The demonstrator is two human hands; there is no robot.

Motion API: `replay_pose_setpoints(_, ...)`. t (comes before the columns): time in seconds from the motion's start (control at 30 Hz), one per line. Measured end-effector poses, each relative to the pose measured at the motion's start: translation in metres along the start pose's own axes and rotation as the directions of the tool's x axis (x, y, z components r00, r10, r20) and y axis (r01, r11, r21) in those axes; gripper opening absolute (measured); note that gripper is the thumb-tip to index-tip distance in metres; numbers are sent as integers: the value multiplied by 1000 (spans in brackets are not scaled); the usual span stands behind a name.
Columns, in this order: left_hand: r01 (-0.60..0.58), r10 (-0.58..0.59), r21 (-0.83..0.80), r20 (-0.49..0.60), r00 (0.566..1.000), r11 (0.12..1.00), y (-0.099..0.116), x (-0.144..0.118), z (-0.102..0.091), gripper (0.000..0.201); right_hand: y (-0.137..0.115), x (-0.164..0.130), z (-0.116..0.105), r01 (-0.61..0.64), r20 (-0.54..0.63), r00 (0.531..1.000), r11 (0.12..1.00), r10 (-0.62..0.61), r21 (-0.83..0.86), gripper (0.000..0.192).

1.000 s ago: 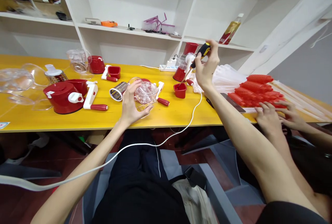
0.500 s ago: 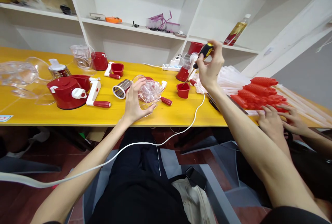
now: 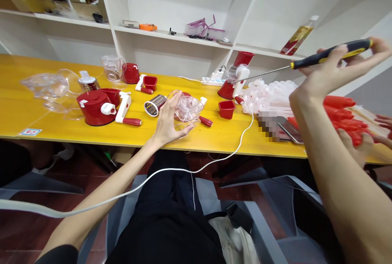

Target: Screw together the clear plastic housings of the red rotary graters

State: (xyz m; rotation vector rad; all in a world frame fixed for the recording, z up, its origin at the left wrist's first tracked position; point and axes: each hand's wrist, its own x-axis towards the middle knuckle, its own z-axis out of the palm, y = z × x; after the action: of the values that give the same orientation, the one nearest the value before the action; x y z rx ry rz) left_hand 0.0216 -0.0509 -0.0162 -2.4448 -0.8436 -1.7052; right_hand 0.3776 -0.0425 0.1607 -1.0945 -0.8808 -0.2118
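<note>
A clear plastic grater housing [image 3: 189, 109] stands near the table's front edge, with my left hand [image 3: 170, 119] wrapped around its left side. Raised at the right, my right hand [image 3: 330, 68] grips a black and yellow screwdriver [image 3: 324, 56], its long shaft pointing left. A metal grating drum [image 3: 155, 105] lies just left of the housing. Behind and beside the housing show a red part and a red crank handle [image 3: 206, 121]. To the right sits a small red cup [image 3: 226, 109].
An assembled red and white rotary grater [image 3: 235, 76] stands by a power strip [image 3: 213, 80]. Red grater bases [image 3: 94, 107] and clear housings [image 3: 50, 86] are on the left. A white cable [image 3: 196, 170] crosses my lap. Another person's hands [image 3: 357, 145] touch red netting [image 3: 343, 113] at right.
My right hand has moved right with the screwdriver, whose tip has left the small red cup. The view has shifted slightly. My left hand still holds the clear housing.
</note>
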Motion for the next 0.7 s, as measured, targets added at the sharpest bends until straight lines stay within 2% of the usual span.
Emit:
replay_pose_setpoints(0.1, -15, 14, 10, 43, 999, 1000, 1, 6, -14, 94, -25, -11, -5, -236, 50, 972, 966, 231, 110, 45)
replay_pose_setpoints(0.17, -30, 28, 30, 77, 997, 999, 0, 14, -23, 91, -48, -31, -5, -247, 89, 968, 954, 234, 170, 43)
replay_pose_setpoints(0.2, -35, 32, 33, 107, 994, 999, 0, 18, -26, 90, -61, -43, -4, -226, 108, 972, 952, 208, 204, 44)
replay_pose_setpoints(0.3, -19, 8, 48, 214, 977, 999, 2, 31, -31, 83, -93, -75, -1, -7, 116, 993, 945, -33, 327, 51)
replay_pose_setpoints(0.43, 66, -124, 249, 225, 966, 966, 18, 41, -35, 85, -116, -93, -3, 173, 155, 955, 900, -252, 399, 49)
replay_pose_setpoints(0.5, 95, -178, 356, 209, 962, 930, 27, 44, -39, 92, -120, -92, -6, 217, 184, 933, 892, -309, 396, 47)
replay_pose_setpoints(0.57, 71, -171, 372, 245, 954, 926, 32, 48, -47, 94, -121, -90, -8, 237, 200, 918, 878, -342, 415, 44)
replay_pose_setpoints(0.63, 16, -131, 314, 350, 928, 949, 32, 53, -56, 91, -121, -88, -9, 235, 218, 908, 867, -357, 440, 41)
replay_pose_setpoints(0.7, -3, -122, 261, 459, 880, 965, 30, 59, -64, 92, -122, -88, -8, 228, 226, 907, 866, -355, 445, 40)
